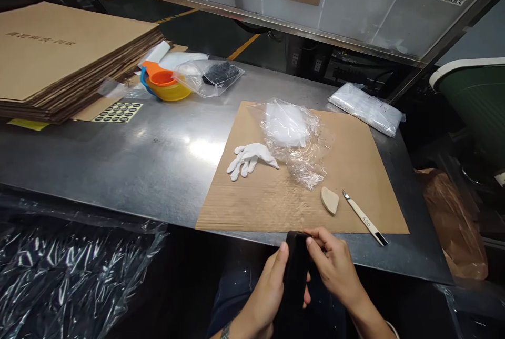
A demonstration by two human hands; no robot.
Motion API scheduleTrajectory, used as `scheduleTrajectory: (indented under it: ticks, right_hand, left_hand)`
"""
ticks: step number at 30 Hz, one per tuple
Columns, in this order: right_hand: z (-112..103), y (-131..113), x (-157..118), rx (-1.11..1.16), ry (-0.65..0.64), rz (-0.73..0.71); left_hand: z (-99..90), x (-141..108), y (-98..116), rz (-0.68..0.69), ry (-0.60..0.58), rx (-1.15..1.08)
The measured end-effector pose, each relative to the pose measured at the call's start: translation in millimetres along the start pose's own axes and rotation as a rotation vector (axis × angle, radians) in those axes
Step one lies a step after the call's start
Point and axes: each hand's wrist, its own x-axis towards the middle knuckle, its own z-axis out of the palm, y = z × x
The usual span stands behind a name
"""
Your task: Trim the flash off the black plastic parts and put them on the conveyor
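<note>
A black, flat-sided object [294, 270] stands out over the table's front edge at the bottom centre. My left hand [269, 289] is wrapped round it, thumb along its left side and fingertips showing on the right. At its upper right corner, the thumb and fingers of my right hand [333, 262] are pinched together on it. Beyond my hands lies a cardboard sheet [260, 212]. On it are a white glove [252, 157], crumpled clear plastic [307, 165] around something white, a small beige pad [330, 200] and a white-handled knife [365, 218] marked A26, which reaches past the sheet's front edge.
Stacked cardboard [79, 60] fills the back left, near orange and yellow scoops [168, 86], a bagged black item [223, 75] and a sticker sheet [118, 112]. A plastic-wrapped packet [366, 109] lies back right on the metal table [106, 170]. Black plastic [74, 270] hangs front left.
</note>
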Motion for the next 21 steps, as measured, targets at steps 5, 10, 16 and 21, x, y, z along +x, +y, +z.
scheduleTrajectory:
  ticks: [5, 10, 16, 21]
  right_hand:
    - [12, 3, -8, -0.006, -0.031, -0.012]
    - [17, 7, -28, 0.178, -0.306, 0.019]
    - [11, 2, -25, 0.583, -0.463, 0.07]
    - [7, -2, -18, 0.691, -0.428, 0.133]
  left_hand:
    - [-4.6, 4, 4, -0.079, 0.027, -0.183]
    - [-9.8, 10, 14, -0.17, 0.029, -0.32]
    - [-12.1, 16, 22, -0.291, -0.104, -0.378]
    - [-11.6, 19, 29, -0.314, -0.155, -0.417]
